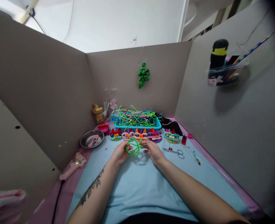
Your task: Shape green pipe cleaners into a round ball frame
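A bright green pipe cleaner [134, 147], bent into several round loops, is held above the blue table cover. My left hand [121, 152] pinches its left side between thumb and fingers. At its upper right, my right hand [153, 151] has its fingertips closed on a green end; the exact grip is small and partly hidden. Just beyond my hands stands a row of coloured pipe-cleaner figures, among them an orange and pink one [140, 134] and a purple one [155, 135]. A blue and yellow figure [172, 137] sits apart on the right.
Behind the figures, a blue tray [139, 127] overflows with pipe cleaners. Scissors [174, 151] lie to the right. On the left are a metal bowl [92, 138] and a pink glue gun [73, 168] with a cord. Grey panels [137, 93] enclose three sides; a caddy [223, 74] hangs at right.
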`<state>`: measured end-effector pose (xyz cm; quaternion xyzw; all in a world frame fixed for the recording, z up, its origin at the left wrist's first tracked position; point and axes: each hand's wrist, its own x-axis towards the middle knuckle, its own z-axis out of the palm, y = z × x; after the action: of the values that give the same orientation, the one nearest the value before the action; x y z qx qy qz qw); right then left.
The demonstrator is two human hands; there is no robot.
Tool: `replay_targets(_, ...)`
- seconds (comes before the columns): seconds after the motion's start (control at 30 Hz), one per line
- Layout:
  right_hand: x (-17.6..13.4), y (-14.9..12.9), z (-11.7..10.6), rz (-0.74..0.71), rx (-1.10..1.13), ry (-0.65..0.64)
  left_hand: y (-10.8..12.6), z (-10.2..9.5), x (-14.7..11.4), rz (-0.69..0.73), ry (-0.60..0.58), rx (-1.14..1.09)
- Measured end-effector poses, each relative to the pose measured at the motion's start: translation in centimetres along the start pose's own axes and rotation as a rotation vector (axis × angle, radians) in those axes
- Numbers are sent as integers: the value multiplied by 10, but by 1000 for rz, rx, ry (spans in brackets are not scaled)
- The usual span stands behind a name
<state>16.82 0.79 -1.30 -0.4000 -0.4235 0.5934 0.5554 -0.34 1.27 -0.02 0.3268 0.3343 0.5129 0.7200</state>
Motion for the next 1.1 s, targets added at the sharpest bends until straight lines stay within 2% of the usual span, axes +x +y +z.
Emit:
replay_targets(0.13,2,-5,-6,-95,-48,131,5,0,-2,-59,-52,-13)
replay_targets(0.2,-1,-10,-7,-228,-139,172,5,1,-3,-28,-77,39)
replay_targets(0.27,-6,-17,-6,-447,-328,166,4,3,-4,90,-48,164)
replay_targets(0.33,-13,-22,-2,-663,-563,122,3,5,-6,267,19,365)
replay_targets(0.43,-22,-24,6,-811,-819,74,0,10,-11,468,59,644)
replay_targets(0.63,-24,-18,16,-796,-949,49,-7,19,-18,529,7,758)
replay_targets(0.8,-25,-18,16,-784,-940,51,-7,21,-19,577,-27,786)
replay_targets(1.1,-24,-15,18,-667,-825,85,-6,17,-17,588,21,788)
